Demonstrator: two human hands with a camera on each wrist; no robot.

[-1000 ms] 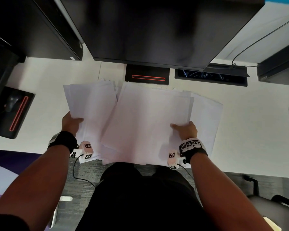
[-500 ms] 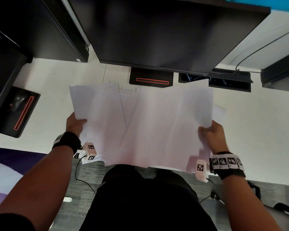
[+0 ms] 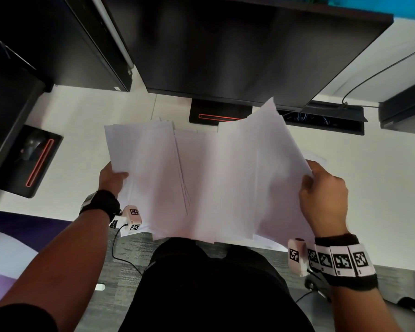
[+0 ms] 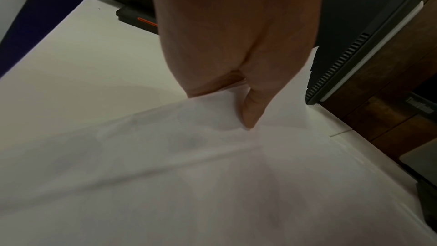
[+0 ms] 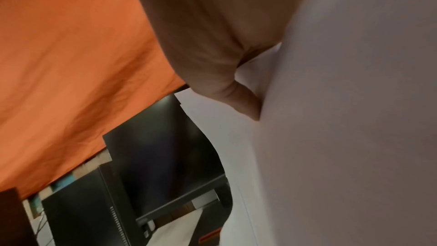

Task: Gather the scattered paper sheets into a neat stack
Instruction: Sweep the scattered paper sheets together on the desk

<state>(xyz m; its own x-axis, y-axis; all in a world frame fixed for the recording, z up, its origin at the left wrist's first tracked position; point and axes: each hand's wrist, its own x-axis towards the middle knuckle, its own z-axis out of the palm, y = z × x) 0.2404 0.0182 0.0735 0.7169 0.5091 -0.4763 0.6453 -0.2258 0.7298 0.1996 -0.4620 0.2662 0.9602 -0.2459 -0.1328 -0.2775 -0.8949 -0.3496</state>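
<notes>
Two overlapping batches of white paper sheets lie before me on the white desk [image 3: 369, 176]. My left hand [image 3: 113, 179] grips the left batch [image 3: 144, 164] at its left edge, thumb on top; the left wrist view shows the thumb [image 4: 250, 111] pressed on the sheets [image 4: 212, 175]. My right hand [image 3: 324, 197] grips the right batch [image 3: 244, 178] at its right edge and tilts it up, far corner raised toward the monitor. In the right wrist view the thumb [image 5: 243, 100] pinches the lifted paper [image 5: 343, 137]. The sheets' near edges overhang the desk's front.
A large dark monitor [image 3: 237, 44] stands behind the papers on a base with a red stripe [image 3: 218, 116]. A second monitor base [image 3: 27, 161] sits at the left with a mouse on it. A cable tray [image 3: 321, 118] lies at back right.
My right hand moved out to the right batch's right edge and lifted it, so the sheets now tilt upward. The left hand kept its grip and barely moved.
</notes>
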